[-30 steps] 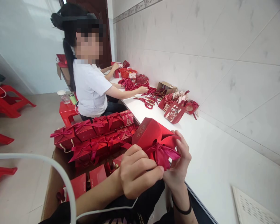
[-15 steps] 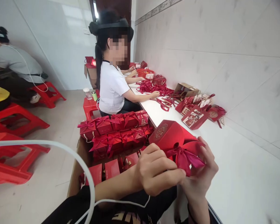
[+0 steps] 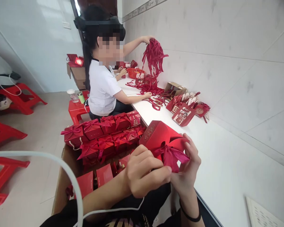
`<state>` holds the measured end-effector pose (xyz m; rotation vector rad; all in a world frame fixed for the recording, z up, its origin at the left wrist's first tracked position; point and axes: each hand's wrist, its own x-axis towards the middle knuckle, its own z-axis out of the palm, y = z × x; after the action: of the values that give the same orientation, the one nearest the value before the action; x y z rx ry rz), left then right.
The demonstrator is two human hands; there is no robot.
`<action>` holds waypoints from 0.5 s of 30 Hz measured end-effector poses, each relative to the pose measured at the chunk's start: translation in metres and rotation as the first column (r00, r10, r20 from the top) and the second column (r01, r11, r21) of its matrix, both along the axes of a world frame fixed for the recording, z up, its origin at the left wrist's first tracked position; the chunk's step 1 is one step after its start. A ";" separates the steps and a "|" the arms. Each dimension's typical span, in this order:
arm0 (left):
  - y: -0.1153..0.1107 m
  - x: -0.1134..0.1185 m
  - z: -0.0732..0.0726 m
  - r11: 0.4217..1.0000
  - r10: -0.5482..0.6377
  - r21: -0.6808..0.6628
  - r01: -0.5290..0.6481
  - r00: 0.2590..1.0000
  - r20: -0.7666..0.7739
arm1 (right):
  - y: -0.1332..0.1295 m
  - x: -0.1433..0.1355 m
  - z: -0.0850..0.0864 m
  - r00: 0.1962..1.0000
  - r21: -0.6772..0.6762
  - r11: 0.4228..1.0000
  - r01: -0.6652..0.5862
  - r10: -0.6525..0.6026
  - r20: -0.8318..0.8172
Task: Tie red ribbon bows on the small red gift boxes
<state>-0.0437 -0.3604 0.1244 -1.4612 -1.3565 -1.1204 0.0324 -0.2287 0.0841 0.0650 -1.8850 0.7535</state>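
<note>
A red box (image 3: 156,134) with a round printed emblem is tilted in the air above the table's near edge. On its near face is a dark pink ribbon bow (image 3: 171,155). My left hand (image 3: 145,171) has its fingers curled in at the left side of the bow, pinching the ribbon. Around the box's right side, my right hand (image 3: 188,164) grips it, with a dark band on the wrist. A large carton (image 3: 58,186) left of my hands holds several similar red boxes with bows (image 3: 92,129).
A person in a white shirt (image 3: 101,86) sits ahead, lifting a bunch of red ribbons (image 3: 154,56). Red bags (image 3: 184,113) lie on the white table (image 3: 227,167). Red stools (image 3: 25,97) stand left, and a white cable (image 3: 71,176) crosses the view.
The view has turned right, so things appear further left. The seated person has raised a bunch of ribbons off the table. My hands keep nearly the same hold on the box and bow.
</note>
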 end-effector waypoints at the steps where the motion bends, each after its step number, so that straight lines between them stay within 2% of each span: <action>1: -0.001 -0.005 -0.001 0.998 0.057 -0.012 -0.056 0.998 0.034 | 0.001 0.001 0.000 0.999 0.003 1.000 -0.012 0.012 0.032; 2: -0.003 -0.011 -0.001 0.989 0.148 -0.041 -0.145 0.985 0.092 | 0.003 0.002 -0.001 0.996 0.010 1.000 -0.028 0.027 0.085; 4: -0.009 -0.025 -0.001 0.928 0.368 -0.137 -0.346 0.904 0.215 | 0.008 0.004 -0.003 0.969 0.024 0.997 -0.067 0.059 0.239; 5: -0.013 -0.031 -0.001 0.896 0.437 -0.198 -0.397 0.866 0.242 | 0.011 0.005 -0.004 0.945 0.029 0.996 -0.090 0.076 0.319; 6: -0.016 -0.035 -0.001 0.882 0.448 -0.270 -0.386 0.864 0.229 | 0.013 0.006 -0.006 0.917 0.033 0.993 -0.113 0.092 0.389; 8: -0.021 -0.038 -0.003 0.846 0.315 -0.486 -0.220 0.941 0.123 | 0.015 0.008 -0.010 0.864 0.029 0.987 -0.158 0.124 0.487; 10: -0.022 -0.036 -0.009 0.693 0.155 -0.718 -0.066 0.986 0.059 | 0.014 0.009 -0.014 0.826 0.011 0.979 -0.203 0.165 0.539; 11: -0.021 -0.035 -0.014 0.613 0.116 -0.790 -0.022 0.991 0.063 | 0.012 0.009 -0.015 0.811 -0.004 0.975 -0.221 0.186 0.555; 12: -0.019 -0.036 -0.020 0.557 0.103 -0.830 0.017 0.991 0.089 | 0.010 0.009 -0.016 0.798 -0.021 0.972 -0.233 0.203 0.567; 13: -0.017 -0.038 -0.027 0.527 0.103 -0.847 0.069 0.984 0.144 | 0.008 0.010 -0.016 0.788 -0.041 0.970 -0.239 0.218 0.575; 15: -0.011 -0.050 -0.043 0.503 0.111 -0.828 0.247 0.932 0.346 | 0.006 0.013 -0.018 0.773 -0.094 0.970 -0.225 0.236 0.588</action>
<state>-0.0940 -0.3711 0.0814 -2.0821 -2.3750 -0.7524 0.0452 -0.2223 0.0659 0.0517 -2.5059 1.0480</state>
